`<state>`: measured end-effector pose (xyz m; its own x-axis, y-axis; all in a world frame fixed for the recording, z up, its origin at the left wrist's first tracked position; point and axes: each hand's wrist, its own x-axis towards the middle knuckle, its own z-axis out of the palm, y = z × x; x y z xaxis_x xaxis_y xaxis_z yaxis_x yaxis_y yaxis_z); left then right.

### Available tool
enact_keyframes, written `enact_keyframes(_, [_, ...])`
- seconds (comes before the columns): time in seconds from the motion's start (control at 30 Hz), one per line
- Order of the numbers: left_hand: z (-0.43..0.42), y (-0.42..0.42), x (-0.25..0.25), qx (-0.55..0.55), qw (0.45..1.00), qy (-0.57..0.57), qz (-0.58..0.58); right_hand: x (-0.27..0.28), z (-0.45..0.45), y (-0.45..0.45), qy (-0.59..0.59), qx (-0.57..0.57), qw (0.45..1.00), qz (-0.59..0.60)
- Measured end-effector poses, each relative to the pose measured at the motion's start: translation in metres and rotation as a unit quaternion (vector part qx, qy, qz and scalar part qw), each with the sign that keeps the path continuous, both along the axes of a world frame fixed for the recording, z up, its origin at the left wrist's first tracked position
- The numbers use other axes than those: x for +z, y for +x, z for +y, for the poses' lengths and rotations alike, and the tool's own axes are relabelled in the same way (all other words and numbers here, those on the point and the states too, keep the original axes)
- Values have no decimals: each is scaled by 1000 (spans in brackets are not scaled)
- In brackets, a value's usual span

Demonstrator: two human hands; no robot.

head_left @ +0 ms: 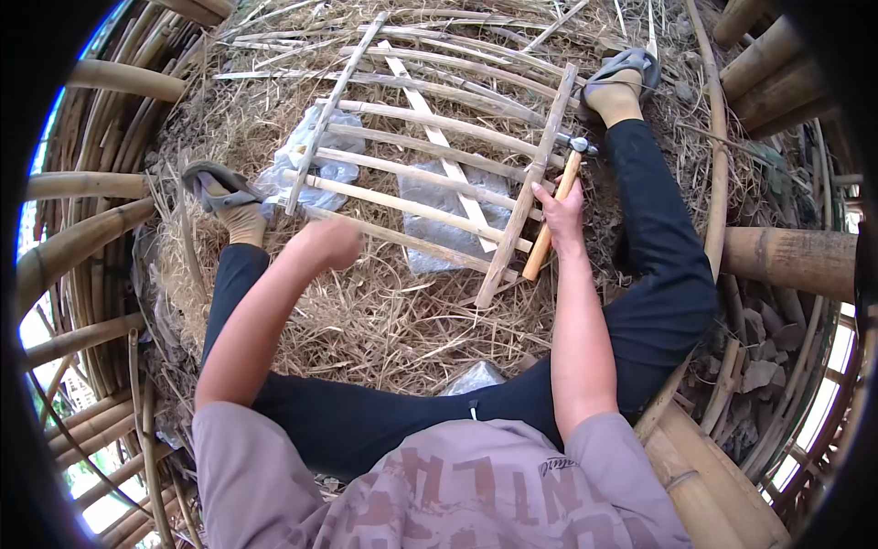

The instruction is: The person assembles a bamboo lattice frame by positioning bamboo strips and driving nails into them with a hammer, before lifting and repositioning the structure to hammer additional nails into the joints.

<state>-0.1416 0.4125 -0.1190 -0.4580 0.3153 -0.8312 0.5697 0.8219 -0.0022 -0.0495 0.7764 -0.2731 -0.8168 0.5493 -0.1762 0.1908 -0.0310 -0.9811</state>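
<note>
A ladder-like bamboo frame of several thin slats between two side rails lies over the straw between my legs. My right hand is closed around the wooden handle of a hammer, right beside the frame's right rail. The hammer's metal head points away from me, near my right foot. My left hand is curled into a fist just by the left end of the nearest slat. Its fingertips are hidden, and I cannot tell what is in them.
Straw covers the ground, with a grey flat slab and clear plastic beneath the frame. Loose bamboo strips lie beyond. Bamboo poles wall both sides. My sandalled feet flank the frame.
</note>
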Motion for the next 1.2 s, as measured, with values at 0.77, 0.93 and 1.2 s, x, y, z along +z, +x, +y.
enact_keyframes(0.77, [115,-66,-122,42,820,373,432,6,7,-6,53,29,998,-2])
enact_keyframes(0.93, [84,-87,-108,-97,834,368,400,7,7,-7,35,17,997,-68])
enact_keyframes(1.2, [83,-123,-101,-71,878,255,399,20,3,-7,-2,18,996,-87])
